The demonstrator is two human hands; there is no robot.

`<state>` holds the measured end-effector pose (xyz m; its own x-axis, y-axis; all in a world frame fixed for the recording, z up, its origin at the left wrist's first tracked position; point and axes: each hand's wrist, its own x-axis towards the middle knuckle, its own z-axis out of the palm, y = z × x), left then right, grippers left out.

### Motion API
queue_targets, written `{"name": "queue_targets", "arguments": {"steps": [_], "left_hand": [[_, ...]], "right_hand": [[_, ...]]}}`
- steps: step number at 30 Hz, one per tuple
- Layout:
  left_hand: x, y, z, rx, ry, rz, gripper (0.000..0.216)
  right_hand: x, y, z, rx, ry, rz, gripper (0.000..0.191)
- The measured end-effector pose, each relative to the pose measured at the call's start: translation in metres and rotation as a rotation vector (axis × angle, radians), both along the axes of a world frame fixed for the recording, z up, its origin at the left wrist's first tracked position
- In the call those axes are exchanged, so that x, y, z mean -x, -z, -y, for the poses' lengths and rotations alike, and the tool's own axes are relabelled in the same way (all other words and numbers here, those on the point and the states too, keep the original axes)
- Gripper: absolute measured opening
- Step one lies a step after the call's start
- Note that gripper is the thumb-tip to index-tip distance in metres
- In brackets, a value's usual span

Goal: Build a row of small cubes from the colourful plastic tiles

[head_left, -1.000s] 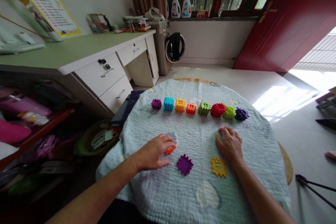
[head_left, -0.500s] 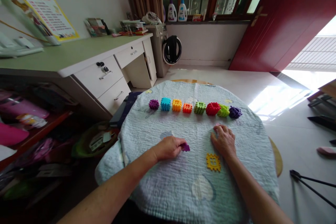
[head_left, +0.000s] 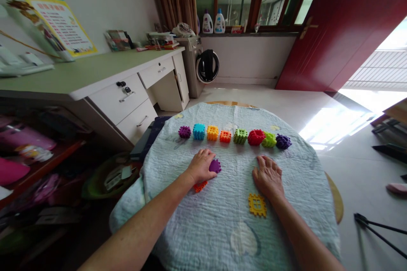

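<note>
My left hand point(head_left: 201, 167) is low over the cloth, with thumb and fingers at the edges of a flat purple interlocking tile point(head_left: 215, 166) with notched sides. An orange tile point(head_left: 200, 186) lies partly hidden under that hand's wrist. My right hand point(head_left: 269, 174) rests palm down on the cloth, fingers stretched out; what may lie beneath it is hidden. Just below it lies a yellow window tile point(head_left: 257, 205). Beyond both hands stands a row of several small cubes built from such tiles, among them a blue cube point(head_left: 199, 131) and a red cube point(head_left: 256, 137).
A pale blue cloth point(head_left: 222, 220) covers the round table. To the left stands a desk with drawers point(head_left: 127, 93), and beyond it a washing machine point(head_left: 193, 63) with its door open. Black tripod legs point(head_left: 375, 226) stand on the floor at the right.
My left hand has moved forward and slightly left with the purple tile, which now lies flat. The orange tile has come into view. My right hand's fingers look flatter.
</note>
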<state>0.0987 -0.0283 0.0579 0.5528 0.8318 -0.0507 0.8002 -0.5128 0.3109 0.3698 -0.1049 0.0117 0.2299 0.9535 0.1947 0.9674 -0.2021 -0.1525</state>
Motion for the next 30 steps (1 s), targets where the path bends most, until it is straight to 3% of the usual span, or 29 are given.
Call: {"name": "queue_targets", "arguments": {"steps": [4,7,13,17,21,25,30], "left_hand": [[-0.006,-0.001,0.003,0.012,0.014,-0.047,0.043],[-0.004,0.0,0.004,0.007,0.026,-0.023,0.041],[0.04,-0.009,-0.007,0.016,-0.013,0.219,0.042],[0.084,-0.027,-0.043,-0.109,-0.105,0.292,0.036],[0.112,-0.043,-0.095,-0.264,-0.098,0.074,0.04],[0.114,-0.05,-0.132,-0.286,-0.04,-0.133,0.041],[0.11,-0.054,-0.148,-0.234,0.019,-0.221,0.028]], "right_hand": [[-0.004,0.004,-0.001,-0.009,-0.057,0.036,0.041],[-0.008,0.01,-0.002,-0.05,-0.149,0.053,0.048],[-0.013,0.019,-0.004,-0.101,-0.216,0.041,0.056],[-0.013,0.02,-0.005,-0.084,-0.199,0.049,0.057],[-0.013,0.019,-0.006,-0.076,-0.187,0.037,0.055],[-0.013,0.017,-0.006,-0.074,-0.192,0.035,0.055],[-0.011,0.015,-0.005,-0.074,-0.177,0.04,0.053]]}}
